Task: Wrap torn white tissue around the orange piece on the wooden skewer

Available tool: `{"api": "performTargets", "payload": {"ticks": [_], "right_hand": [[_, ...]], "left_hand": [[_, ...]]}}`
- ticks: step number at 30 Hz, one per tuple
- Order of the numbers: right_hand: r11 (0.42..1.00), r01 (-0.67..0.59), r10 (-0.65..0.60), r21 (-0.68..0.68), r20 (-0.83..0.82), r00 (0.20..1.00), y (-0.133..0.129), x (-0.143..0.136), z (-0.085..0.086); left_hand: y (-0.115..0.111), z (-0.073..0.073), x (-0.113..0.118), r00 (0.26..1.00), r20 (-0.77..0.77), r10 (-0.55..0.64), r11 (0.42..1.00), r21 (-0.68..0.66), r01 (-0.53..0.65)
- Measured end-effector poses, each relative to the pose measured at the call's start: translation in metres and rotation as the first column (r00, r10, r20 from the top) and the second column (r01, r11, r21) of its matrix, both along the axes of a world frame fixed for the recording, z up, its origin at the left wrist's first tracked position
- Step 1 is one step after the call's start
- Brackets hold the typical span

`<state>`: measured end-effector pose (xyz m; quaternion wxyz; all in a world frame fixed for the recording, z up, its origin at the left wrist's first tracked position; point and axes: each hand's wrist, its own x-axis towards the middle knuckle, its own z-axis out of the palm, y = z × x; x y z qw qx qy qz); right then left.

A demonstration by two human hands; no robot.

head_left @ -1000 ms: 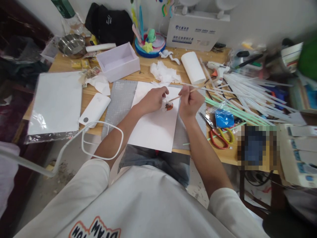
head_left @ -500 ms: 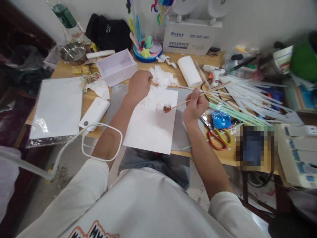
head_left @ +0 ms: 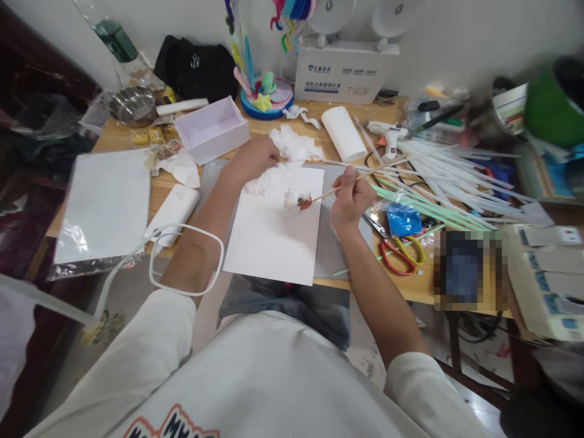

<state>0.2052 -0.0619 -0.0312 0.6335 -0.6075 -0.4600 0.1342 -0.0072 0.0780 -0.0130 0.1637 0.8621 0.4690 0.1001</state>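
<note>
My right hand is closed round a thin wooden stick, which slants down to the left. At the stick's lower end is a small lump, orange-brown and dark, with fluffy white material on its far side. It hangs over a white sheet of paper on a grey cutting mat. My left hand has its fingers curled by the paper's far edge, beside crumpled white tissue. What those fingers hold, if anything, is hidden. More loose white fluff lies just below that hand.
A lilac box and a white roll stand behind the mat. Scissors, a glue gun and many translucent sticks lie right. A white power bank and a looped white tube are left.
My left hand has come down and slightly left, closer to the white fluff. The stick and its lump stay nearly in place over the paper. The whole view has shifted slightly.
</note>
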Motion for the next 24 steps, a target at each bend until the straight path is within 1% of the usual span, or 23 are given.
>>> {"api": "performTargets", "payload": {"ticks": [2, 3, 5, 7, 8, 9, 10, 11, 12, 13, 15, 16, 18, 20, 21, 24], "right_hand": [[1.000, -0.009, 0.009, 0.006, -0.010, 1.000, 0.000, 0.000, 0.000], [1.000, -0.009, 0.010, 0.003, -0.012, 1.000, -0.001, 0.001, 0.000], [1.000, -0.011, 0.011, -0.009, -0.015, 1.000, -0.002, 0.001, 0.001], [1.000, -0.026, 0.026, -0.001, -0.040, 0.999, -0.003, 0.001, 0.003], [0.999, -0.039, 0.040, 0.023, -0.064, 0.997, -0.003, 0.001, 0.005], [0.996, -0.053, 0.060, 0.065, -0.099, 0.993, -0.003, 0.001, 0.007], [0.990, -0.069, 0.087, 0.121, -0.145, 0.986, -0.003, 0.000, 0.008], [0.980, -0.091, 0.125, 0.175, -0.199, 0.972, -0.002, 0.000, 0.010], [0.969, -0.122, 0.175, 0.214, -0.254, 0.951, -0.002, -0.001, 0.012], [0.960, -0.164, 0.231, 0.228, -0.307, 0.923, -0.001, -0.001, 0.014], [0.942, -0.286, 0.333, 0.175, -0.397, 0.855, 0.000, -0.002, 0.017], [0.927, -0.357, 0.372, 0.119, -0.430, 0.823, 0.000, -0.003, 0.018], [0.878, -0.478, 0.420, 0.005, -0.487, 0.766, -0.001, -0.004, 0.020], [0.832, -0.549, 0.429, -0.074, -0.541, 0.724, -0.001, -0.004, 0.021], [0.820, -0.564, 0.422, -0.097, -0.563, 0.710, -0.002, -0.004, 0.021], [0.813, -0.570, 0.398, -0.118, -0.601, 0.693, -0.002, -0.004, 0.022]], "left_hand": [[0.001, -0.002, 0.002, 0.999, -0.028, -0.028, 0.999, 0.020, 0.029], [0.001, -0.002, 0.003, 0.999, -0.012, -0.035, 0.999, 0.025, 0.036], [-0.004, 0.000, 0.005, 0.996, 0.092, -0.020, 0.999, 0.042, 0.017], [-0.016, 0.005, 0.008, 0.967, 0.253, 0.020, 0.999, 0.043, -0.032], [-0.025, 0.008, 0.010, 0.935, 0.353, 0.048, 0.999, 0.005, -0.053], [-0.035, 0.011, 0.014, 0.878, 0.470, 0.092, 0.995, -0.075, -0.064], [-0.045, 0.013, 0.018, 0.799, 0.583, 0.148, 0.979, -0.203, -0.032], [-0.056, 0.015, 0.023, 0.707, 0.671, 0.223, 0.944, -0.329, 0.014], [-0.066, 0.017, 0.029, 0.633, 0.715, 0.295, 0.898, -0.433, 0.071], [-0.075, 0.017, 0.034, 0.573, 0.737, 0.358, 0.851, -0.510, 0.123], [-0.089, 0.015, 0.043, 0.486, 0.751, 0.447, 0.772, -0.599, 0.215], [-0.093, 0.014, 0.047, 0.451, 0.755, 0.476, 0.745, -0.619, 0.250], [-0.097, 0.010, 0.052, 0.396, 0.762, 0.512, 0.713, -0.634, 0.299], [-0.098, 0.007, 0.054, 0.373, 0.762, 0.529, 0.698, -0.641, 0.319], [-0.099, 0.007, 0.055, 0.373, 0.760, 0.532, 0.692, -0.645, 0.324], [-0.101, 0.006, 0.055, 0.379, 0.758, 0.531, 0.682, -0.648, 0.340]]}}
